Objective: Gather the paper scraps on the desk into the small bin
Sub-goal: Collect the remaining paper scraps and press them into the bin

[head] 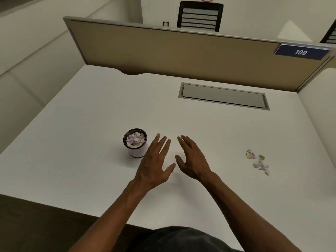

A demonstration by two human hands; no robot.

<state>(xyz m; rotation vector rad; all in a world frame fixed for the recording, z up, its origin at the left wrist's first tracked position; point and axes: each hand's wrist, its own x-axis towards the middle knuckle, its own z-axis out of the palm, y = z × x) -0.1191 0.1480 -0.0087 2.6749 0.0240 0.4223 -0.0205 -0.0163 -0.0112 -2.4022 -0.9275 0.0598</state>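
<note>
On desk (91, 110): bin (136, 142) left of both hands, holding scraps; loose scraps (258, 161) far right; partition (163, 48) behind.

The desk (101, 110) at frame centre looks smooth, matt and white. Crumpled paper scraps (258, 161) lie at right, creased and rough. The small bin (136, 144) has a dark mesh-like rim. The partition (163, 50) above looks cloth-covered and metal-framed; the hatch (223, 96) looks dull grey metal.
</note>
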